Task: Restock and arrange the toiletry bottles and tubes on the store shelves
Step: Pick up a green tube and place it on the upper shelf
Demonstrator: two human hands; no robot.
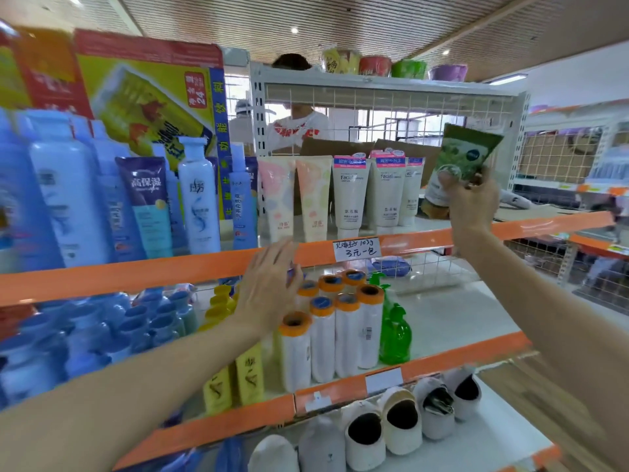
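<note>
My right hand (471, 199) grips a green tube (464, 156), held upright above the right end of the upper shelf (531, 224). Just left of it stand white facial-cleanser tubes (350, 192) and pastel tubes (277, 195) in a row. My left hand (269, 284) hovers with spread fingers in front of the orange shelf edge, above white rolls with orange caps (323, 338) on the middle shelf; it holds nothing. Blue and white bottles (68, 192) and a dark blue tube (149, 202) fill the upper shelf's left side.
Yellow bottles (250, 373) and a green pump bottle (394, 332) flank the rolls. White shoes (401, 424) line the bottom shelf. A person in a white shirt (299, 127) stands behind the wire-backed rack. Bare shelf space lies on the middle shelf's right (452, 311).
</note>
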